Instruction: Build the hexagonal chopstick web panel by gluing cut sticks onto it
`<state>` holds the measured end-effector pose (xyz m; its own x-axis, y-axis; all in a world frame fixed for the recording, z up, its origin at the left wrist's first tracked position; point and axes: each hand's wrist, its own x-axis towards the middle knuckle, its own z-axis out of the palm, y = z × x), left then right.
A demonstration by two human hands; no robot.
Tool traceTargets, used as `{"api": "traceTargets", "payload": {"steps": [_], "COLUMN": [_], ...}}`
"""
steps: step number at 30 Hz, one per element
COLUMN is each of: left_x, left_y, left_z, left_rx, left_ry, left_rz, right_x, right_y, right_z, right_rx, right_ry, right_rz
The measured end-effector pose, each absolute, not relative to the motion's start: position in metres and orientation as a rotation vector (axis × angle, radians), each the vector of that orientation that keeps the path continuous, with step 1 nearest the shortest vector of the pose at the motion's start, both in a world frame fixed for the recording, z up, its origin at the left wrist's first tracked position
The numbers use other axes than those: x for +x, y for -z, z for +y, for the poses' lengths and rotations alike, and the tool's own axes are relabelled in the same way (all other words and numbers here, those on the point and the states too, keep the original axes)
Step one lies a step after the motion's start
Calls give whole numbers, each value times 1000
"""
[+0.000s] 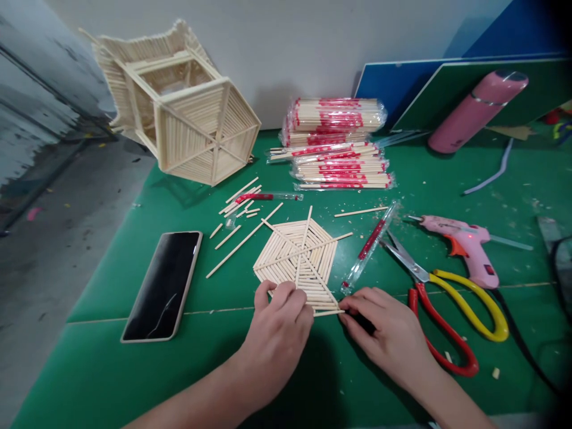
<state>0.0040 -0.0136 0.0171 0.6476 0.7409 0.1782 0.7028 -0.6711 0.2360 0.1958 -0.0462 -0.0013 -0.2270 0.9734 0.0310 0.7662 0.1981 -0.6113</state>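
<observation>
A flat hexagonal web of wooden sticks lies on the green tabletop, with crossing spokes that jut past its edge. Along its near side runs a short wooden stick. My right hand pinches the right end of this stick at the web's near right corner. Curled over the near left edge, my left hand is closed at the stick's other end; its fingertips are hidden behind the knuckles. Close to my right hand are scissors with one red and one yellow handle, blades slightly apart.
A pink glue gun with a cord lies at right, beyond the scissors. Cut sticks and a phone are at left. Behind stand a stick-built lantern-like frame, wrapped chopstick bundles and a pink flask.
</observation>
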Motion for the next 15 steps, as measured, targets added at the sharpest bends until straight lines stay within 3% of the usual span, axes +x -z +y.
{"api": "traceTargets", "payload": {"steps": [8,15], "left_x": [-1,-10], "left_y": [-24,-21], "left_z": [-7,-11], "left_rx": [2501,2470], "left_ry": [-113,-278], "left_rz": [1240,1314], "right_x": [195,196], "right_y": [1,2], "right_z": [-45,-47], "right_rx": [-1606,-1614], "right_ry": [-695,-748], "right_rz": [-2054,-2000]}}
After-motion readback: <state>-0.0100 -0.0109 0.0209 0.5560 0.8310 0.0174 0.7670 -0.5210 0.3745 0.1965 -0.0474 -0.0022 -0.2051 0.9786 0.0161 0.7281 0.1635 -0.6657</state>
